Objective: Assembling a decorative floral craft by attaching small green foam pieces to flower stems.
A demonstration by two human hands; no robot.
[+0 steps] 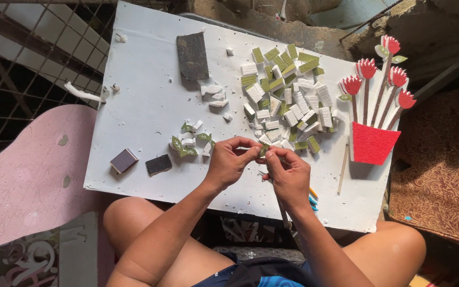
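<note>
Hands — L [230, 161] + R [289, 175] — both pinching green leaf piece [263, 151] nr board's [150, 95] front edge.

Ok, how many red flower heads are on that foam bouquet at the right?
5 red flower heads: top one, upper left, far left, right of centre, lowest right. All stand above the red pot; none looks hidden.

Left hand [229, 162] and right hand [289, 174] raised together, fingers pinched tip to tip, forearms converging
</note>
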